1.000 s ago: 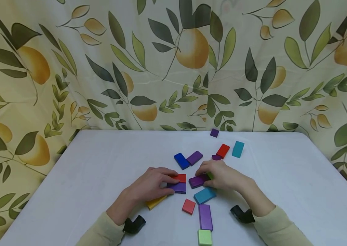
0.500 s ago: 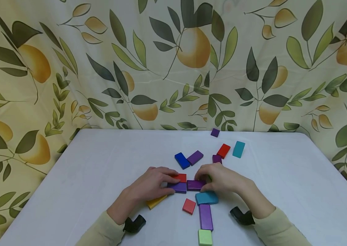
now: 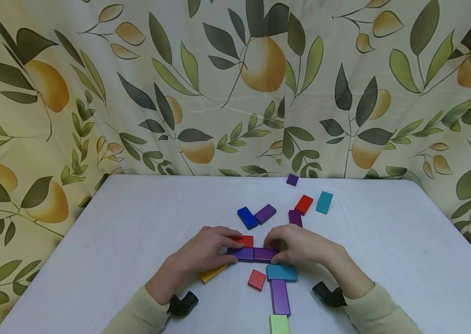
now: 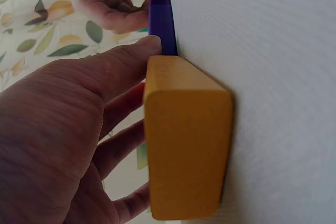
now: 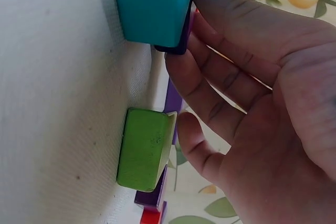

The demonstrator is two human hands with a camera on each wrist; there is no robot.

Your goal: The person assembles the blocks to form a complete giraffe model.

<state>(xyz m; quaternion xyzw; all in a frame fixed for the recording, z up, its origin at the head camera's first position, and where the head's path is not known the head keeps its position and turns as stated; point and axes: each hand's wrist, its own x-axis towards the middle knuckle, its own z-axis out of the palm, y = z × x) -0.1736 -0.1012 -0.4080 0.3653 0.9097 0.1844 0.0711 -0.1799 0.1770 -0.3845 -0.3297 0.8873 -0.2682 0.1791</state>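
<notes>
My left hand (image 3: pixel 208 250) holds a violet block (image 3: pixel 241 254) and a red block (image 3: pixel 247 240) lying along its far side, thumb at the near edge. A yellow block (image 4: pixel 186 150) lies under that hand, partly hidden from the head view. My right hand (image 3: pixel 302 246) pinches a dark purple block (image 3: pixel 263 255) between thumb and fingers, its end against the violet block's right end. Just in front of the right thumb lies a teal block (image 3: pixel 282 272). In the right wrist view a green block (image 5: pixel 144 150) sits by the little finger; the hand hides it from the head view.
A purple block (image 3: pixel 280 298) and a light green block (image 3: pixel 279 324) run from the teal one towards the near edge. A small red block (image 3: pixel 256 280) lies left of them. Beyond the hands lie a blue block (image 3: pixel 247 218), another teal block (image 3: pixel 324 202) and several others.
My right hand has turned the dark purple block straight and brought it left against the violet block. The near teal block has turned level and shifted slightly right. The left hand stays put.
</notes>
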